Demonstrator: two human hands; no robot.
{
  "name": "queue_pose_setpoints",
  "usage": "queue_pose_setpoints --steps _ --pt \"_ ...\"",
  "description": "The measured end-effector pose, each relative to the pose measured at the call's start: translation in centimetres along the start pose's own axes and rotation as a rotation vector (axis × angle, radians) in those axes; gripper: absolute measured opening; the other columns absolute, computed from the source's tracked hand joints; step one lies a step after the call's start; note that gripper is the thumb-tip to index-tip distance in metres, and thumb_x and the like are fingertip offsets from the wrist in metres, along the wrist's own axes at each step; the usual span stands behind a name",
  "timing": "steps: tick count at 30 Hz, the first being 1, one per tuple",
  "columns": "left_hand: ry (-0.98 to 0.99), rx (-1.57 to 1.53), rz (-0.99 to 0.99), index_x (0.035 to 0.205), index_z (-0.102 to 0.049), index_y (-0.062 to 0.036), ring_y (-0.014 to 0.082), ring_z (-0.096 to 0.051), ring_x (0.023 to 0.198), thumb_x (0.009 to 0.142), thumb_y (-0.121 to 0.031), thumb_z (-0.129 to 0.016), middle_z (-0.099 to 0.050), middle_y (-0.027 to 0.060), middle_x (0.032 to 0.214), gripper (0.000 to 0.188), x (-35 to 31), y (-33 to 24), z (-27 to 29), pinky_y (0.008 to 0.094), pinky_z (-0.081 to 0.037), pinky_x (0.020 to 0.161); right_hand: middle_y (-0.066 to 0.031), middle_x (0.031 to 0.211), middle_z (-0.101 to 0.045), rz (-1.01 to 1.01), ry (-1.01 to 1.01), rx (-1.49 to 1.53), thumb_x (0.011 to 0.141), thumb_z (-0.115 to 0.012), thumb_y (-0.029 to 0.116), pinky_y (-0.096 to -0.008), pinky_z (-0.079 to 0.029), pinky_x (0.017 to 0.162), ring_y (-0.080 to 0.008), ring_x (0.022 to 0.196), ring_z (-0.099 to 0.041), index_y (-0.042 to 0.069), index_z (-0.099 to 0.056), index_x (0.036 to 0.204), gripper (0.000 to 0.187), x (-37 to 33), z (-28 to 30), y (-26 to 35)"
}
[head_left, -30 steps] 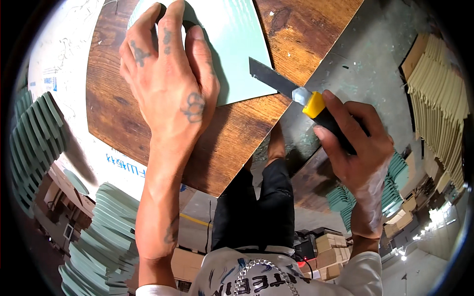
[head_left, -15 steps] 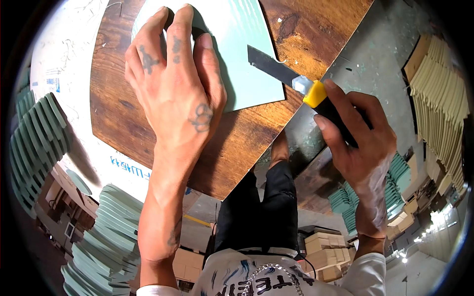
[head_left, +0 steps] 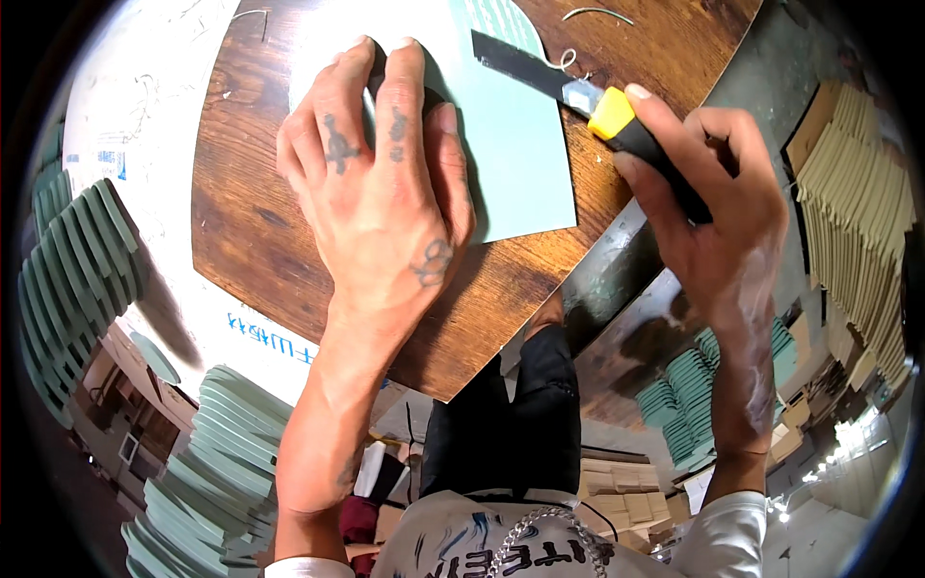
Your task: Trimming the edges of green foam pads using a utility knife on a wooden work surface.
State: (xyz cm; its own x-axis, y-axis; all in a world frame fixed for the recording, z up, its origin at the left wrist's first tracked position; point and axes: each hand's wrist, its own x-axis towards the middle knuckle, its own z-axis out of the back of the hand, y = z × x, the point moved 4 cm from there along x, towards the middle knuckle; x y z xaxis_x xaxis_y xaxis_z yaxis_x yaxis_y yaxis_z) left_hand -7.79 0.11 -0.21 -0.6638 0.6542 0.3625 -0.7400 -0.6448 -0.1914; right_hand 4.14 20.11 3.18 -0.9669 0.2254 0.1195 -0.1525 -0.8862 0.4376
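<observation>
Left hand (head_left: pixel 385 193) is flat, fingers spread, pinning the pale green sheet (head_left: pixel 515 154) to the wooden bench (head_left: pixel 251 231). Right hand (head_left: pixel 713 202) is clenched on the yellow-and-black utility knife (head_left: pixel 607 111), blade lying on the sheet's upper right. Green sheet stacks (head_left: pixel 77 270) sit lower left.

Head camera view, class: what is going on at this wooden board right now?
A person presses the left hand flat on a pale green sheet lying on a brown wooden board. The right hand grips a utility knife with a yellow and black handle, its blade laid on the sheet near the far edge. Stacks of similar green pieces stand at the left.
</observation>
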Motion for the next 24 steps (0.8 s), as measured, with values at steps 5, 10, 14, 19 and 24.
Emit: queue_pose_setpoints --steps 5,10,14,19,24 --pt "0.001 0.006 -0.004 0.141 -0.057 -0.0136 0.0333 -0.054 0.127 0.099 -0.021 -0.063 -0.054 0.0172 0.138 0.042 0.1 0.0 0.0 0.0554 -0.044 0.109 -0.0063 0.088 -0.059 0.139 -0.176 0.125 0.087 -0.081 0.019 -0.0307 -0.049 0.065 -0.0170 0.076 -0.058 0.014 -0.076 0.126 0.039 3.1 0.2 0.9" --pt "0.017 0.004 0.035 0.139 -0.060 -0.0160 0.0306 -0.054 0.128 0.098 -0.026 -0.066 -0.054 0.0152 0.141 0.042 0.1 -0.1 0.3 0.0565 -0.039 0.112 -0.0070 0.089 -0.061 0.118 -0.031 -0.001 0.087 -0.079 0.016 -0.0296 -0.049 0.068 -0.0173 0.077 -0.059 0.010 -0.074 0.126 0.040 4.4 0.3 0.0" --pt "0.059 -0.062 -0.063 0.134 -0.068 -0.0234 0.0276 -0.055 0.131 0.094 -0.042 -0.072 -0.059 0.0136 0.141 0.044 -0.2 -0.6 0.8 0.0566 -0.031 0.118 -0.0079 0.094 -0.064 0.116 -0.026 0.086 0.088 -0.080 0.019 -0.0296 -0.050 0.072 -0.0182 0.082 -0.063 0.009 -0.073 0.129 0.043 2.2 0.3 -1.5" --pt "0.363 -0.264 -0.334 0.141 -0.062 -0.0362 0.0320 -0.046 0.143 0.079 -0.077 -0.067 -0.052 0.0105 0.154 0.075 0.5 -2.2 1.8 0.0622 -0.017 0.124 -0.0031 0.095 -0.065 -0.221 -0.076 0.406 0.087 -0.084 0.020 -0.0257 -0.048 0.067 -0.0115 0.079 -0.059 0.011 -0.070 0.132 0.048 -5.2 0.7 -2.7" --pt "0.565 -0.166 -0.449 0.151 -0.050 -0.0426 0.0404 -0.028 0.152 0.063 -0.092 -0.061 -0.038 0.0105 0.164 0.101 0.5 -2.1 1.9 0.0678 -0.009 0.124 -0.0002 0.093 -0.061 -0.547 -0.101 0.777 0.091 -0.081 0.021 -0.0227 -0.042 0.065 -0.0076 0.076 -0.052 0.005 -0.068 0.134 0.047 -10.7 -1.1 -3.4"
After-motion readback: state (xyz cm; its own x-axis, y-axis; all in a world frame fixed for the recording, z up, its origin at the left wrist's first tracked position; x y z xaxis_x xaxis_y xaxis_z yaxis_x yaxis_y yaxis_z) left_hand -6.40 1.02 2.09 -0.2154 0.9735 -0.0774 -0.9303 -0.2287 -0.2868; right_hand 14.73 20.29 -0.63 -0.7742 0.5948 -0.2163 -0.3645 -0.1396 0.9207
